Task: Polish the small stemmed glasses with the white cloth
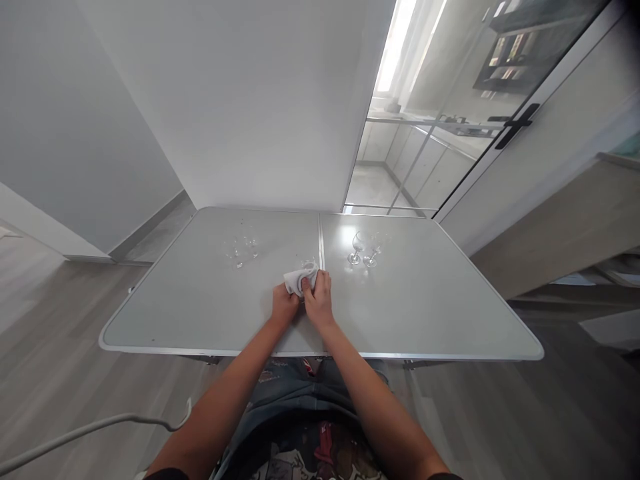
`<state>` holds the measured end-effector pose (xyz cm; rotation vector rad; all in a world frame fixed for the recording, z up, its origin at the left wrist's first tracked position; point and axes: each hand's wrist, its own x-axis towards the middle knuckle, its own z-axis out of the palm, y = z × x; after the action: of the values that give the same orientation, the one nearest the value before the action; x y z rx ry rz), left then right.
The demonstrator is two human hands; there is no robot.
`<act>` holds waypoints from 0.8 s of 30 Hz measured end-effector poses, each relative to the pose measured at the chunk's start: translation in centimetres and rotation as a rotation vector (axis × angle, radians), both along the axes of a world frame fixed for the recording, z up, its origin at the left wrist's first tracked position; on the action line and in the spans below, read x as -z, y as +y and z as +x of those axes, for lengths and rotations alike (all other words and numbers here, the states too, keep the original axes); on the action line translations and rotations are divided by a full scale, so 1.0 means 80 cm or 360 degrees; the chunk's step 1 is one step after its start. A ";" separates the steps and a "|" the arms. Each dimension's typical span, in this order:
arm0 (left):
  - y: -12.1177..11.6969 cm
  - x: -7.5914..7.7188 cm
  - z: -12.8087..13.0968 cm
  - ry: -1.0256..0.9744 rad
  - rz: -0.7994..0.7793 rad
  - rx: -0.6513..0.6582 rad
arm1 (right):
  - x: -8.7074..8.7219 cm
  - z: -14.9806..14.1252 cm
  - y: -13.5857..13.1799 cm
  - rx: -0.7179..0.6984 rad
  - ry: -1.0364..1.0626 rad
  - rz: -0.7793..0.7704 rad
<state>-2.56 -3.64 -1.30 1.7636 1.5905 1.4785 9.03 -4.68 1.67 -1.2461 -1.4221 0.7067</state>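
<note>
In front of me, over the middle of the table, both hands close around a crumpled white cloth. My left hand grips its lower left side, with the fingers curled and partly hidden. From the right, my right hand presses the cloth with the thumb, fingers wrapped around the far side. A clear glass shows faintly at the cloth's upper edge, between the hands; most of it is covered. Two stemmed glasses, a left one and a right one, stand upright to the right of my hands.
More small clear glasses stand on the left half of the folding table, their outlines faint. A metal seam crosses the tabletop. Behind is a white wall, with a glass door at right. A pale curved rod extends in at lower left.
</note>
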 end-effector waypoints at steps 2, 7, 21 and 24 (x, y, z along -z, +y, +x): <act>0.002 0.003 0.001 0.0013 -0.0003 0.0079 | 0.002 0.004 0.004 -0.0194 0.0215 -0.0053; 0.002 0.014 -0.001 0.0189 -0.0012 0.0143 | -0.007 0.025 0.010 -0.0388 0.0223 -0.0202; -0.006 -0.023 0.005 -0.0846 -0.0051 0.0226 | 0.023 0.046 0.009 -0.0590 0.0591 -0.0577; -0.004 -0.029 0.009 -0.1251 -0.0285 0.0623 | 0.024 0.038 0.005 -0.0779 0.0916 -0.0774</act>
<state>-1.87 -3.96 0.98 1.0865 0.8810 1.4974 12.05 -4.26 -0.27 -0.9191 -1.0939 1.6757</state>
